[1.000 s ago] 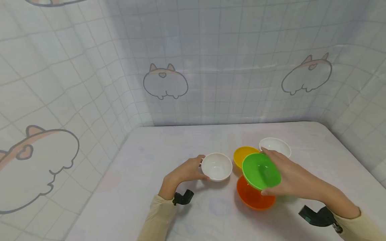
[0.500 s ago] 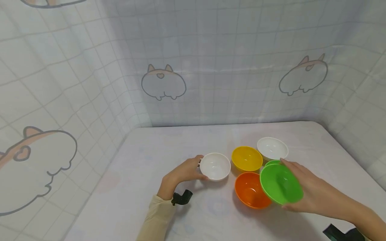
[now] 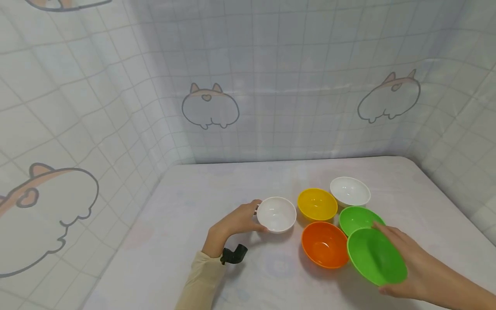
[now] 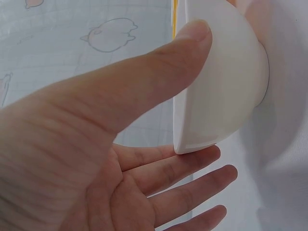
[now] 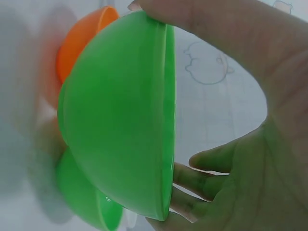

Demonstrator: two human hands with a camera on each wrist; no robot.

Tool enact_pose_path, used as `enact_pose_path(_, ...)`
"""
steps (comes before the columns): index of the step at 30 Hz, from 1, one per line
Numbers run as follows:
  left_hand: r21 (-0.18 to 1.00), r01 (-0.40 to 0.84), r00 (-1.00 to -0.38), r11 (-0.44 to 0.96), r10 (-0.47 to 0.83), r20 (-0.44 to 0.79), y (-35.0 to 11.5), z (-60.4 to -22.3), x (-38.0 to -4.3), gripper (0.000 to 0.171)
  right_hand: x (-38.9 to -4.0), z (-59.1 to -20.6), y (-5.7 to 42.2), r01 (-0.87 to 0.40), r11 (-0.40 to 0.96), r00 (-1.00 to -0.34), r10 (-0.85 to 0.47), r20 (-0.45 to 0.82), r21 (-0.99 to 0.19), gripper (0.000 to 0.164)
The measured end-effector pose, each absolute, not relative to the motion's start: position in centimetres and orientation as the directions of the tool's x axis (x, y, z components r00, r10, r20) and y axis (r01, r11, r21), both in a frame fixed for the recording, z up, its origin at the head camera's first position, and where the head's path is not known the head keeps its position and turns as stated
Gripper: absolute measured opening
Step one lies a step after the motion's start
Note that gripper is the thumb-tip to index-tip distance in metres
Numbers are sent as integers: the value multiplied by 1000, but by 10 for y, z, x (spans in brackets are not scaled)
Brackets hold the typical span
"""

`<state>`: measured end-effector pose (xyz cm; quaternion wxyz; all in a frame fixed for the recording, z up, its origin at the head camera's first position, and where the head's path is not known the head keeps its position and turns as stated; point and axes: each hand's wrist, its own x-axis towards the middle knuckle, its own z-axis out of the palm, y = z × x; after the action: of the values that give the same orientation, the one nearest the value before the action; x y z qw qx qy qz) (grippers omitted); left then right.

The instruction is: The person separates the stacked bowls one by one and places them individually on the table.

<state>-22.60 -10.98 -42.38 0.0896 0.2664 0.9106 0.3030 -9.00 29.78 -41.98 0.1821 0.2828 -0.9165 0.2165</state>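
Note:
My left hand (image 3: 239,220) holds a small white bowl (image 3: 277,214) by its left side. In the left wrist view, the thumb (image 4: 192,38) presses the bowl's wall and the other fingers spread along the opposite side. With the right hand (image 3: 416,269) I grip a green bowl (image 3: 376,256) across its rim, tilted toward the left. The right wrist view has this bowl's outer wall (image 5: 115,115) large, with the thumb at the rim's top and fingers at the lower end. A second green bowl (image 3: 358,218) sits just beyond it, partly covered. Left of the held green bowl is an orange bowl (image 3: 324,244).
A yellow bowl (image 3: 317,204) stands between the left white bowl and another white bowl (image 3: 350,191) farther back at the right. All rest on a pale table (image 3: 155,258). White gridded curtains (image 3: 294,94) with animal drawings enclose the back and sides.
My right hand has carried the green bowl from above the orange bowl rightward and nearer, uncovering the yellow, orange and second green bowls. The left hand and its white bowl stay nearly still.

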Motion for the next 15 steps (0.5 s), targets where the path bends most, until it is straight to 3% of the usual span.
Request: enact_pose_path(15, 615, 426, -843, 664, 539, 2, -110, -425, -226, 84, -78, -449, 303, -536, 758, -837, -422, 349, -371, 133)
